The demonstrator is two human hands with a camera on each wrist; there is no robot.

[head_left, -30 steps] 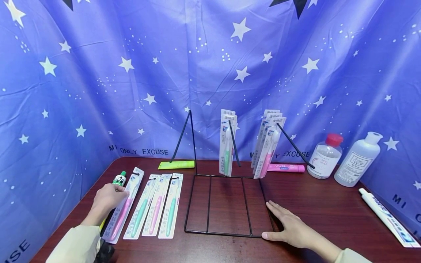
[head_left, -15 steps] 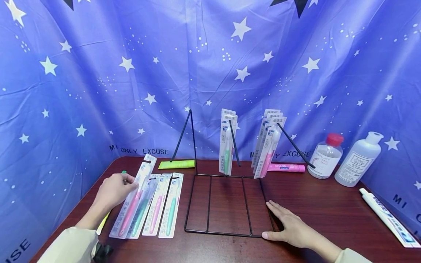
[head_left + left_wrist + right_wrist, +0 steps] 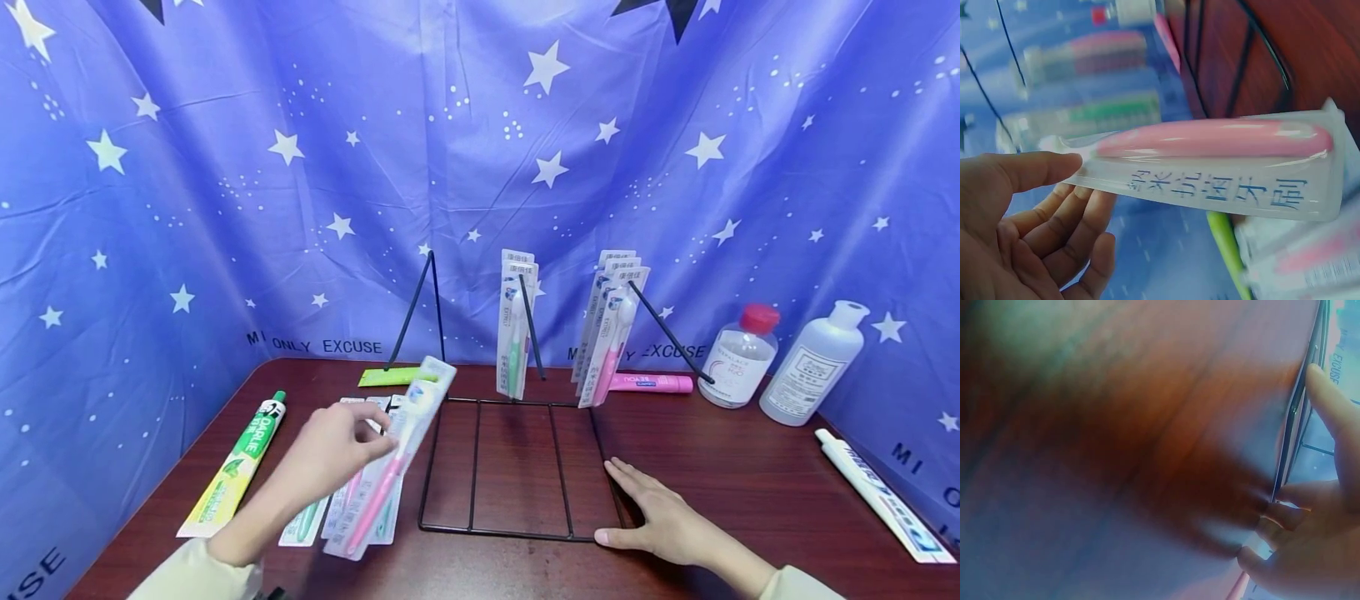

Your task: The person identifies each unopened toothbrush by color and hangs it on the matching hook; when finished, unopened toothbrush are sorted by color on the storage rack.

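My left hand (image 3: pixel 333 437) pinches a packaged pink toothbrush (image 3: pixel 375 504) between thumb and fingers, holding it tilted above other packaged toothbrushes (image 3: pixel 303 525) that lie on the table and are partly covered. In the left wrist view the toothbrush's pink handle (image 3: pixel 1210 139) shows through clear plastic. A black wire rack (image 3: pixel 510 534) stands in the middle; two packaged green toothbrushes (image 3: pixel 515 358) hang on its middle hook and several packs with a pink toothbrush (image 3: pixel 609 358) in front on the right hook. The left hook holds nothing. My right hand (image 3: pixel 663 521) rests, fingers spread, against the rack's right side.
Left of the lying packs is a green-and-yellow toothpaste tube (image 3: pixel 234 471). Behind the rack lie a lime tube (image 3: pixel 386 377) and a pink tube (image 3: pixel 652 383). A red-capped bottle (image 3: pixel 741 358), a white bottle (image 3: pixel 813 367) and a white toothpaste tube (image 3: pixel 885 500) are at right.
My left hand has lifted the pink toothbrush pack from the far left of the row and carried it right, uncovering the green-and-yellow tube. The right hand has stayed put.
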